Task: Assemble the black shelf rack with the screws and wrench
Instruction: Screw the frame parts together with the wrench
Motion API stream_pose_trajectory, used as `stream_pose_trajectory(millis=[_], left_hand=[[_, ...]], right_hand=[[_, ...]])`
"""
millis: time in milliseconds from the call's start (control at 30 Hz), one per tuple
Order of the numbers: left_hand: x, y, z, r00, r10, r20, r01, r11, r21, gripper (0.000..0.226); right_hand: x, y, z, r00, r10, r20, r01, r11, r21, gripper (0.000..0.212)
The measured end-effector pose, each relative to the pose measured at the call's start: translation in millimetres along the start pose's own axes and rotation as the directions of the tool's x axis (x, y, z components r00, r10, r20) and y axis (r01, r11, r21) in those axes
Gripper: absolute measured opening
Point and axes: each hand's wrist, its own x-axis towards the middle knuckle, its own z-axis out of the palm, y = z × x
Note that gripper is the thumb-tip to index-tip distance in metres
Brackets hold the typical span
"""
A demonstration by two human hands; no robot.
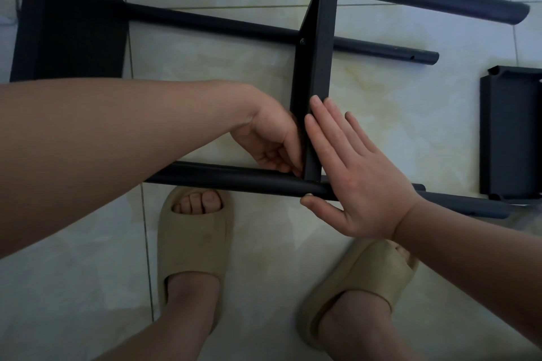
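The tiled floor [88, 287] carries the black shelf rack [318, 53], lying on its side from 12 o'clock down to centre, its poles running 9 to 3. A loose black panel [510, 138] lies at 3 o'clock. Two beige slippers [193, 237] stand at 6. The right hand [357, 176] lies flat and released against the rack's cross panel, thumb touching a screw [308, 194] in the near pole [220, 177]. The left hand [269, 138] curls into that corner; whether it is grasping anything, I cannot tell.
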Motion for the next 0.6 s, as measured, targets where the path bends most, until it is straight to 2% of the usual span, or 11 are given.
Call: stream_pose_trajectory(millis=[133,300,467,600], left_hand=[[-3,-3,1,0.999,0.012,0.043,-0.011,1.0,-0.015,0.018],[0,-7,3,0.999,0.047,0.018,-0.046,0.999,-0.017,0.012],[0,-8,1,0.998,0.041,0.037,-0.037,0.994,-0.1,0.016],[1,-11,5,0.998,0.051,0.026,-0.048,0.995,-0.086,0.015]], right_hand=[[0,0,1,1.0,-0.001,-0.001,0.001,1.0,-0.002,0.092],[0,0,1,1.0,0.0,0.002,0.0,1.0,0.0,0.092],[0,1,1,1.0,-0.005,0.005,0.005,1.0,0.01,0.092],[0,1,1,1.0,-0.005,0.004,0.005,1.0,0.013,0.092]])
